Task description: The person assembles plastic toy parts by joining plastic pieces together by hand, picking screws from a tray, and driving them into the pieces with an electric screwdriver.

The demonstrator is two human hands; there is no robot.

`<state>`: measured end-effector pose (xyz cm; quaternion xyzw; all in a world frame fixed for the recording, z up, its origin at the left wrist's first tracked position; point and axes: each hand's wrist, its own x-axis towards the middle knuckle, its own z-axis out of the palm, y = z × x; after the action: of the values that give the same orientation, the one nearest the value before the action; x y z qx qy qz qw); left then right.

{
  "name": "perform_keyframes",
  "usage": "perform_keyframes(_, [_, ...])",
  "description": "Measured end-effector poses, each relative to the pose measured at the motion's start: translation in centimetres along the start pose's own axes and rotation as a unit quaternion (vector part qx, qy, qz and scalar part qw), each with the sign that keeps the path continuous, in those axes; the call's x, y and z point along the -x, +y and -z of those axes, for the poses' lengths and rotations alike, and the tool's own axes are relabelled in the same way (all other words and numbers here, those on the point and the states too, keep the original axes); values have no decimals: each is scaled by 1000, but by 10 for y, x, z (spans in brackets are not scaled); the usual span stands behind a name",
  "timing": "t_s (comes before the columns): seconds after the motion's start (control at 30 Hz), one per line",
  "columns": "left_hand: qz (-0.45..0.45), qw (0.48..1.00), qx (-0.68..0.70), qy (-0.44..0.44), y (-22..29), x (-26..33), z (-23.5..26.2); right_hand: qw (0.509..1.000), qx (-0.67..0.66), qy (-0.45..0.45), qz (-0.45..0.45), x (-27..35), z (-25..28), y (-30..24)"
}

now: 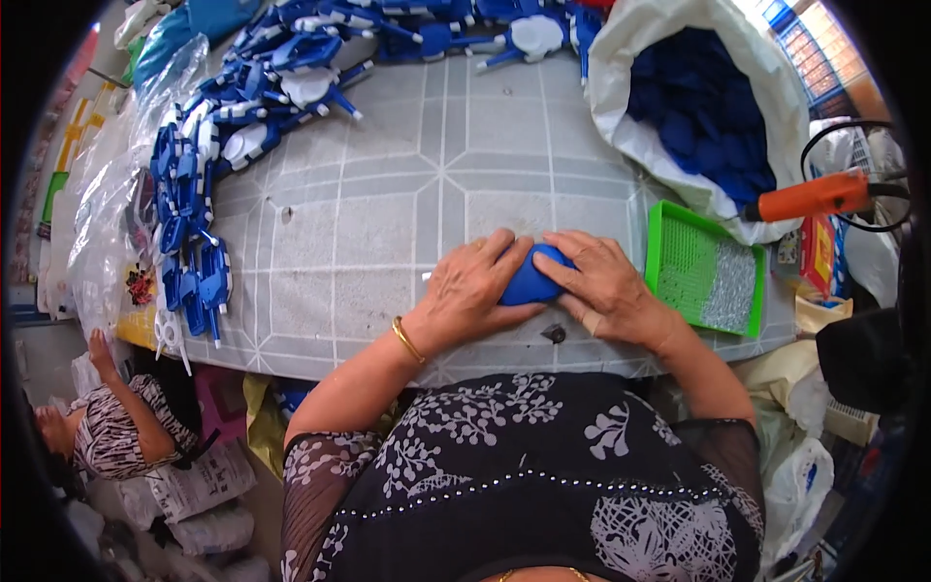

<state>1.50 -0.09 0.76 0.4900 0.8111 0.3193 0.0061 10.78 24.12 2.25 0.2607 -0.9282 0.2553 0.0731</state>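
1. A round blue plastic piece [529,278] is being held between both hands, low down on the surface [388,213] and close to the person's body.
2. The left hand [472,286] is being pressed on the left side of the blue piece. Its grip is being curled partly shut around the piece, with the fingers bent over the top.
3. The right hand [603,281] is being pressed on the right side of the same piece. Its grip is also being closed on the piece, with the fingertips touching its top edge.
4. The blue piece is being squeezed in the middle, right between the two hands, and most of it is being hidden by the fingers.
5. A gold bangle [407,339] is being worn on the left wrist.
6. A green tray [706,269] with many tiny shiny bits is being kept just beside the right hand.
7. A white bag [630,107] full of blue parts is being kept behind the tray.
8. An orange tool [813,196] is being rested near the bag.
9. A big pile of blue and white pieces [252,107] is being kept far off, along the left and top of the surface.
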Motion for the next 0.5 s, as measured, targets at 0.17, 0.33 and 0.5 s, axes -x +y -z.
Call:
perform_keyframes(0.17, [38, 998, 18, -38, 1, 1, 0, 631, -774, 47, -24, -13, 82, -76])
perform_keyframes(0.33, [24, 999, 12, -41, 5, -5, 3, 330, -812, -298, 378, -61, 154, -124])
perform_keyframes(0.5, [6, 1000, 13, -18, -1, -1, 2, 432, -805, -229, 336, -59, 130, -135])
